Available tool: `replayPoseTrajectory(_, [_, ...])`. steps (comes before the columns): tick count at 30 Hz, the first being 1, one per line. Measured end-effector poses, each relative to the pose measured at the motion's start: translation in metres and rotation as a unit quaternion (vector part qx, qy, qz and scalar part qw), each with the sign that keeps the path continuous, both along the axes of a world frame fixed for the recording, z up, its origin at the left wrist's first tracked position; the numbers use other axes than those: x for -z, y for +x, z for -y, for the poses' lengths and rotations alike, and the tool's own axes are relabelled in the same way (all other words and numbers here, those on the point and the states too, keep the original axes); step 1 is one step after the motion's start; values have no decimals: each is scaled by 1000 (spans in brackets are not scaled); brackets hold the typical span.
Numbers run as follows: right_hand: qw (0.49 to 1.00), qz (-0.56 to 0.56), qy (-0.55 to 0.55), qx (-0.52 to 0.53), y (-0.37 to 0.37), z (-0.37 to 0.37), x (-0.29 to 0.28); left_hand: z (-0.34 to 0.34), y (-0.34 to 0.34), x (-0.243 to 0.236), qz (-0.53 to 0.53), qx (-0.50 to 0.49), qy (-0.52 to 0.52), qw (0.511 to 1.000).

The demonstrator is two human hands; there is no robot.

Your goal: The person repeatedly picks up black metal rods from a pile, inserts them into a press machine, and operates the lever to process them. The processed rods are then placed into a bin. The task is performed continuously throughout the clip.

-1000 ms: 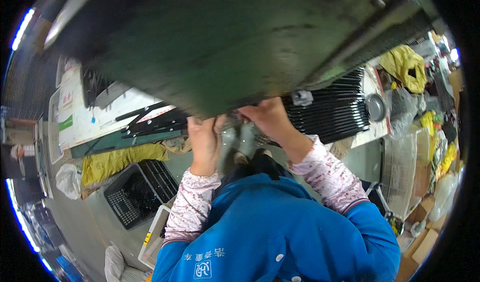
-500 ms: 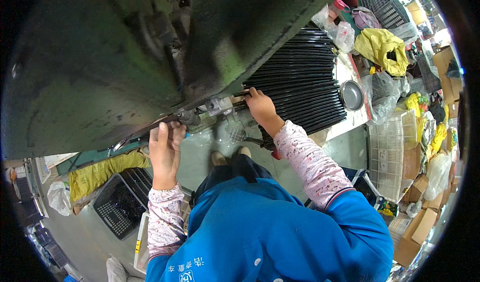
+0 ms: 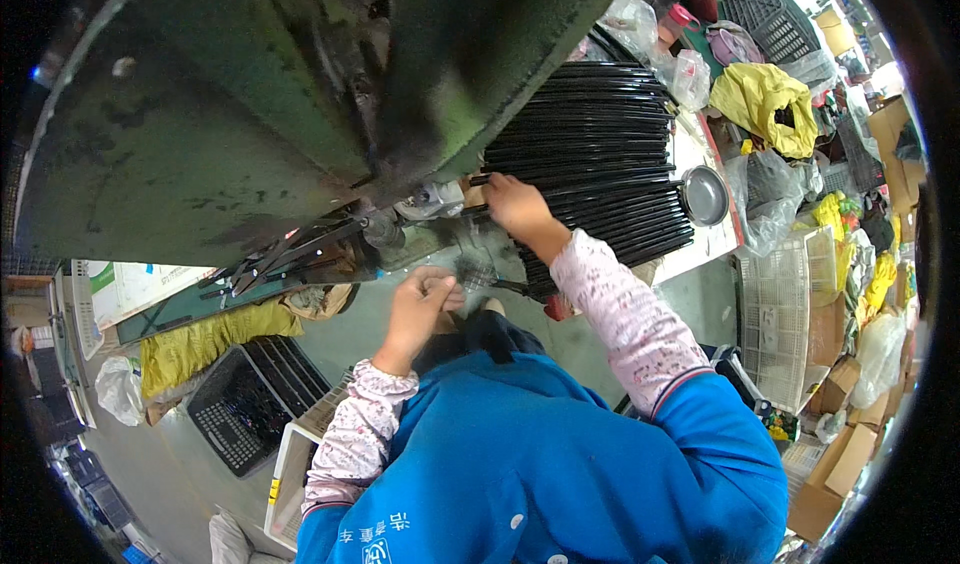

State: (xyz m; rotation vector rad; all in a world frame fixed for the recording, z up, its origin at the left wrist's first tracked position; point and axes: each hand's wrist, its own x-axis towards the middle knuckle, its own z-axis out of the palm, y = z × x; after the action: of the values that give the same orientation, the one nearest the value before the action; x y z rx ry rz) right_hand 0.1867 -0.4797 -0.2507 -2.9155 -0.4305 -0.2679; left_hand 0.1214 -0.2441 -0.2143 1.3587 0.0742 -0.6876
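The right hand (image 3: 518, 209) has its fingers narrowed around the end of one rod (image 3: 479, 180), at the left edge of a broad row of black rods (image 3: 600, 114). These lie side by side on the right tabletop (image 3: 680, 256), with a round grey dish (image 3: 706, 196) just right of them. The left hand (image 3: 418, 306) is near the body with fingers curled; whether it holds anything, I cannot tell. A big green machine (image 3: 220, 134) fills the far left, and a black crate (image 3: 232, 426) stands near left on the floor (image 3: 165, 464).
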Motion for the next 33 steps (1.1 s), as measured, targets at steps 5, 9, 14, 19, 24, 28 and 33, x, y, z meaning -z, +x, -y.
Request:
replayPoseTrajectory(5, [965,109,85,-224,-44,-115,-103,28,9,-9,270,-71,-35,960])
replayPoseTrajectory(9, [943,-21,271,-193,-39,-101,-143,-24,10,-50,207,-146,72,965])
replayPoseTrajectory(14, [971,94,218,-13,-30,-39,-107,-91,19,-77,175,-348,-171,905])
replayPoseTrajectory(19, [974,44,207,-83,-20,-72,-114,-78,19,-92,148,-292,-209,921])
replayPoseTrajectory(24, [967,209,96,-109,-9,-88,-120,-89,33,-98,104,-380,-184,900])
replayPoseTrajectory(28, [969,219,7,-115,-8,-84,-117,-95,37,-99,45,-382,-177,906])
replayPoseTrajectory(33, [973,116,142,-141,1,-79,-109,-104,31,-81,-49,-309,-169,935])
